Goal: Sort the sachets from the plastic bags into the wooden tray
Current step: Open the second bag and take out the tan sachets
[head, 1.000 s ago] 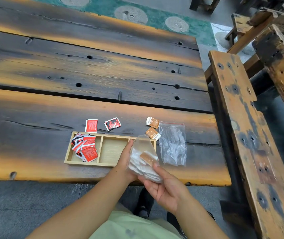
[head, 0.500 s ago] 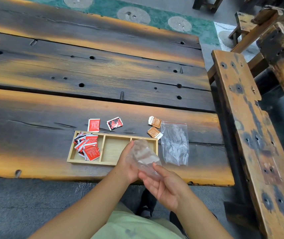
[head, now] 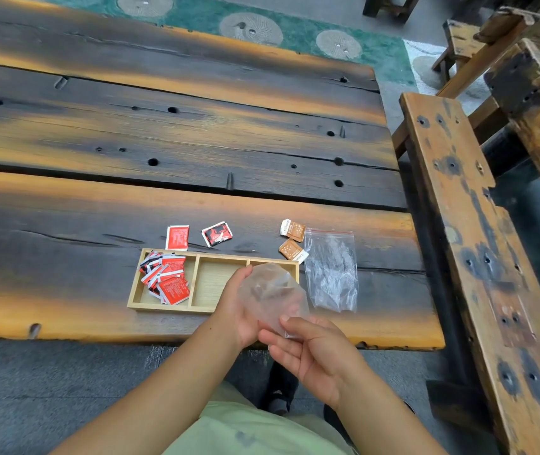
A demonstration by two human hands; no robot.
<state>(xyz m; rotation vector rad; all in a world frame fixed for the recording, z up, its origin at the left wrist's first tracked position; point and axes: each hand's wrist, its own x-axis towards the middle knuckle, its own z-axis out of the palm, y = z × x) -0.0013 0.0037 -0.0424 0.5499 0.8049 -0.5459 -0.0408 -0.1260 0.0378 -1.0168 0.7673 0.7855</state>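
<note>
Dark, scorched planks with orange streaks made up the table, and a pale wooden tray with three compartments was set near its front edge. The tray's left compartment was filled with a loose heap of red sachets, printed in white and edged in white and black, some of them overlapping and tilted against the wall. Just beyond the tray's far rim, two more were laid flat on the planks: a red sachet and a red-and-black sachet. Off the tray's far right corner, two brown sachets with white ends were seen, the nearer one touching that corner. A flat plastic bag with a red zip line was spread on the table just right of the tray.

Over the tray's right compartment a crumpled bag of clear film was held up by both hands. It was cradled by the left hand, whose thumb was raised along the bag's left side while its fingers were hidden behind the film. The bag's near edge was pinched by the right hand, thumb on top and fingers beneath. What the blurred film contained could not be told.

A weathered bench was stood right of the tray, beyond the table's end.
</note>
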